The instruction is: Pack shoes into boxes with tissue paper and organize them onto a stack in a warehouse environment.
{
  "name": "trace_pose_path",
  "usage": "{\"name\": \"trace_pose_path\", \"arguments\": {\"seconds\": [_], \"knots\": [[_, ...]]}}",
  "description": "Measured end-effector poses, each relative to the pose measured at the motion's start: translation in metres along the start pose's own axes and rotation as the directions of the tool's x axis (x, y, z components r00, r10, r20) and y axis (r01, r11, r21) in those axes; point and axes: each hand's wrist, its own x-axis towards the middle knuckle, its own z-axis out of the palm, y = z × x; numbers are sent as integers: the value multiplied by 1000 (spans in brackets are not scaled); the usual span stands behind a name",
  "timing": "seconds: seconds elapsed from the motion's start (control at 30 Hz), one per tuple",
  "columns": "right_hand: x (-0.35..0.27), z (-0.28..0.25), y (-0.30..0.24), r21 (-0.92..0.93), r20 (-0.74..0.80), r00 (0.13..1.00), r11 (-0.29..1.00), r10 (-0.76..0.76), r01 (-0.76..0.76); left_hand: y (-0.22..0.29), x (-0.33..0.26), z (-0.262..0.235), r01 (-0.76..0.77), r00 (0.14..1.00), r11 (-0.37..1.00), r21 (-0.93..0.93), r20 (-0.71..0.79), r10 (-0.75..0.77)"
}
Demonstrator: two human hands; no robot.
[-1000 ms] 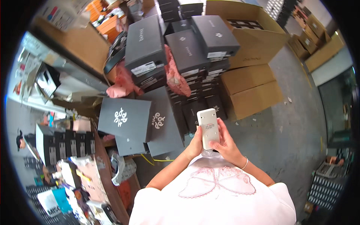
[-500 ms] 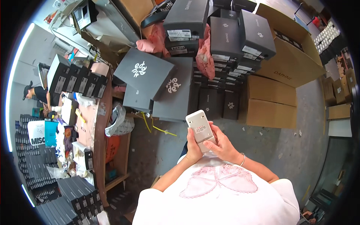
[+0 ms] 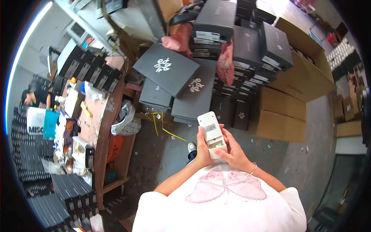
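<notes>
Before the white shirt with a pink butterfly (image 3: 226, 191), the left hand (image 3: 202, 151) and right hand (image 3: 236, 155) both clasp a white oblong plastic handheld device (image 3: 211, 128), its lower back recess (image 3: 217, 144) already uncovered but not closed up, whereas half a second ago that end looked covered.

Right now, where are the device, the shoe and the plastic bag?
Device (image 3: 212, 133): head view, on its back.
Shoe (image 3: 191, 146): head view, on its top.
Plastic bag (image 3: 125, 124): head view, on its crumpled side.
</notes>
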Motion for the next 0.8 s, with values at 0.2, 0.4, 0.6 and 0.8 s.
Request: {"name": "trace_pose_path", "arguments": {"seconds": [0.2, 0.4, 0.6, 0.8], "knots": [[19, 25, 0, -53, -59, 991, 992, -121, 118, 0, -10, -30, -96, 993, 993, 68, -68, 101], [43, 45, 4, 106, 175, 981, 992, -85, 67, -1, -35, -52, -292, 948, 940, 174, -77, 308], [67, 81, 27, 154, 491, 871, 985, -13, -72, 4, -73, -68, -419, 846, 899, 132, -304, 439], [98, 140, 26, 85, 579, 816, 995, -6, -53, 41, -93, -98, -568, 744, 813, 128, -344, 573]]}}
